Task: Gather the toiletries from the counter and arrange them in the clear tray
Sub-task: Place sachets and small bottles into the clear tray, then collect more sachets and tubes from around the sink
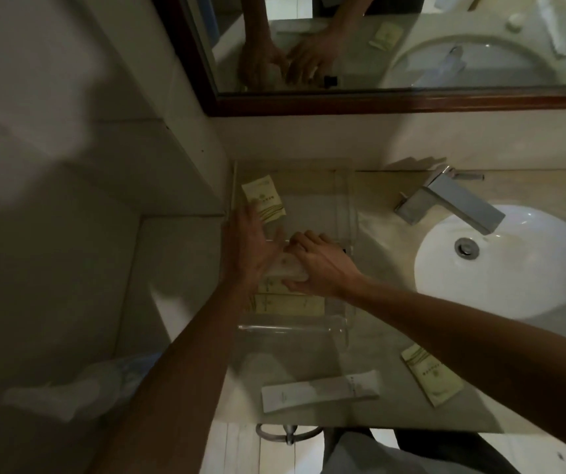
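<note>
I see the clear tray (341, 206) on the counter (387, 323), left of the sink (500, 268). Both hands are inside it. My right hand (322, 265) curls its fingers and thumb around a small pale bottle (286, 270) lying in the tray's middle. My left hand (250, 244) is spread flat and open, fingers extended, its palm against the bottle's left end and its fingertips touching a yellow sachet (264, 199) at the tray's far left. Flat yellow packets (288, 304) lie in the tray's near part. Outside the tray, on the near counter, lie a white tube (321, 391) and, right of it, another yellow packet (432, 376). The faucet (452, 200) stands at the far side of the sink.
</note>
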`<act>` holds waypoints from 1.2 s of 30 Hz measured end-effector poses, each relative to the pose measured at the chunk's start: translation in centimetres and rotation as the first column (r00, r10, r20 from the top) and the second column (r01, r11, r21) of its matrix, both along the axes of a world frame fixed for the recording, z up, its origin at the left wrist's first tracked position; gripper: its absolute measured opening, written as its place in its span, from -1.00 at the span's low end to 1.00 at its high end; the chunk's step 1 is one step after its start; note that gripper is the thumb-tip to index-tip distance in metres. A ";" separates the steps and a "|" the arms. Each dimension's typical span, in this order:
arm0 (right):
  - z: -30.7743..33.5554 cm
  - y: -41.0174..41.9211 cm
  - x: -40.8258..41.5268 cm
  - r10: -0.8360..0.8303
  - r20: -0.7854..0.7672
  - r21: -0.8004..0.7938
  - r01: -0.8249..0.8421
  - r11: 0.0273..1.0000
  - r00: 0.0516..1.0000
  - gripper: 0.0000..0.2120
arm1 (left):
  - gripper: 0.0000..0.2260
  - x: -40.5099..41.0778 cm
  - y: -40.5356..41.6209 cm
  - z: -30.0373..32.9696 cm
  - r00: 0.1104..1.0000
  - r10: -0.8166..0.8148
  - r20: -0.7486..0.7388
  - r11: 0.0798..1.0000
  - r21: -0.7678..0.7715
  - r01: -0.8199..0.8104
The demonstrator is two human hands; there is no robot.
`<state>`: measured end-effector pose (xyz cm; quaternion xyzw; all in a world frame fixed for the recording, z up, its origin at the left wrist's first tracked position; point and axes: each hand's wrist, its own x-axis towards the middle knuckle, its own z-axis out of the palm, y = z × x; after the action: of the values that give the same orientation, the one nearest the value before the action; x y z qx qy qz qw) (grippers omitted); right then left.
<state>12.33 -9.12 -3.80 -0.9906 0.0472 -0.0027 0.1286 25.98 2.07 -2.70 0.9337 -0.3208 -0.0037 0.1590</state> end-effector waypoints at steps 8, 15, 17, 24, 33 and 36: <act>0.6 -2.4 -4.8 -0.087 0.038 0.010 0.087 0.996 0.995 -0.58 | -0.26 3.4 -7.3 -0.1 0.926 0.064 -0.371 0.988 0.155 -0.006; 2.8 -6.0 -9.2 -0.172 0.016 0.030 0.172 0.985 0.985 -0.78 | -0.42 -4.4 -7.5 0.2 0.869 -0.360 -0.340 0.923 0.007 0.386; 3.4 -7.3 -12.5 -0.249 0.064 0.063 0.245 0.968 0.966 -0.86 | -0.44 -8.4 -8.0 0.4 0.822 -0.464 -0.330 0.867 0.023 0.498; 3.8 -12.2 -23.7 -0.419 0.021 0.089 0.416 0.905 0.908 -0.84 | -0.25 -24.0 -8.5 -1.8 0.323 -0.886 -0.332 0.307 0.100 0.946; 2.7 -10.7 -25.0 -0.388 0.007 0.166 0.382 0.909 0.922 -0.83 | -0.32 -29.0 -8.3 -4.5 0.176 -0.878 -0.445 -0.017 0.395 0.918; 2.4 -9.8 -23.6 -0.390 0.011 0.173 0.383 0.908 0.921 -0.86 | -0.45 -27.6 -8.0 -3.5 0.244 -0.866 -0.435 0.104 0.321 0.941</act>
<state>-11.31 -18.96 -1.38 -0.9470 0.2395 -0.0467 0.2090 -1.64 -5.88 -6.19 0.5380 -0.7958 -0.2515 -0.1180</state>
